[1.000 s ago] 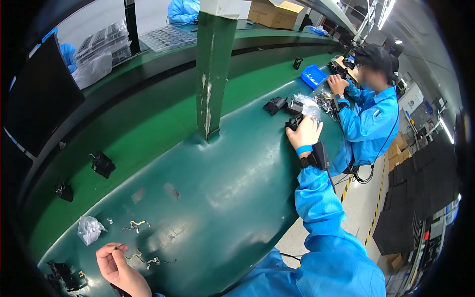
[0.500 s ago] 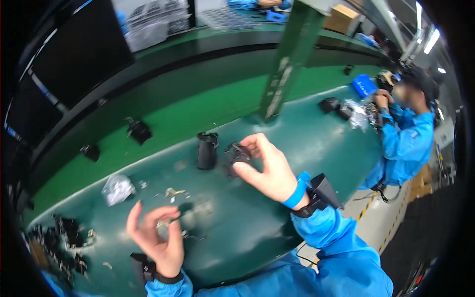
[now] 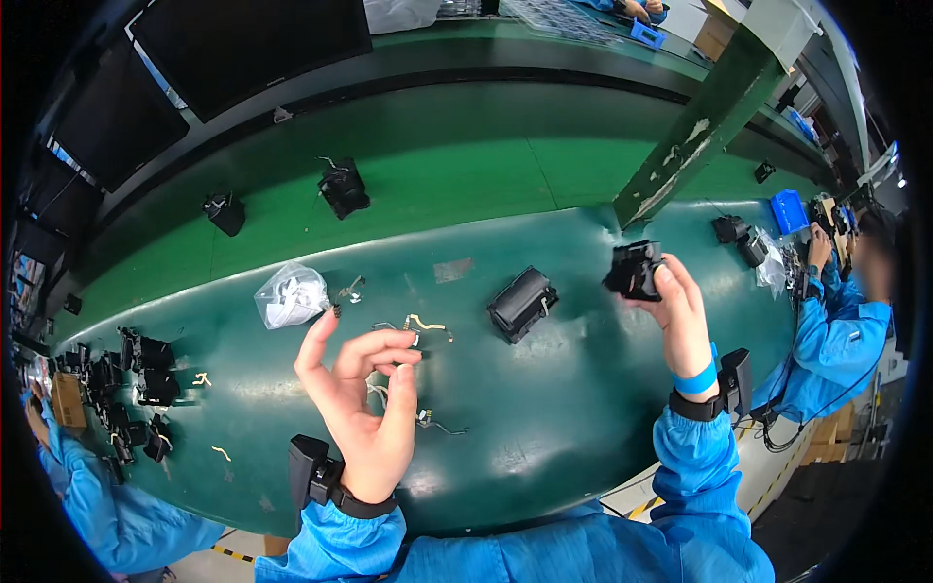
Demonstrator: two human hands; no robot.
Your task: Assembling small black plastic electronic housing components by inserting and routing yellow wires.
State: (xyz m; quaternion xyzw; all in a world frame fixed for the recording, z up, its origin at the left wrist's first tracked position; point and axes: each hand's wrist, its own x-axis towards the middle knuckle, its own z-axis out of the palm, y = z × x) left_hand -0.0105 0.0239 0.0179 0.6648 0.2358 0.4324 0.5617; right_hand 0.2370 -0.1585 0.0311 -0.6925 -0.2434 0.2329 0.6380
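My right hand (image 3: 680, 316) grips a small black boxy part (image 3: 637, 270) between thumb and fingers, raised over the bench near the foot of the green post. My left hand (image 3: 364, 413) hovers palm-up with nothing visibly held, its index finger stretched out and the other fingers loosely bent. Between the two hands a black rounded housing (image 3: 523, 304) lies on the green bench top (image 3: 573, 418). Thin ribbon cables (image 3: 423, 324) lie beyond my left fingers, and a small connector with a wire (image 3: 428, 420) is beside my left thumb.
A clear bag of white pieces (image 3: 292, 296) sits beyond my left hand. Several black parts (image 3: 146, 369) are heaped at left. The green post (image 3: 695, 136) rises at the bench's far edge. Co-workers sit at both ends, one in a blue sleeve (image 3: 826, 340) at right.
My right hand has moved away from the black housing, carrying the small black part to the right. My left hand stays raised with bent fingers. The whole view has turned and shifted.
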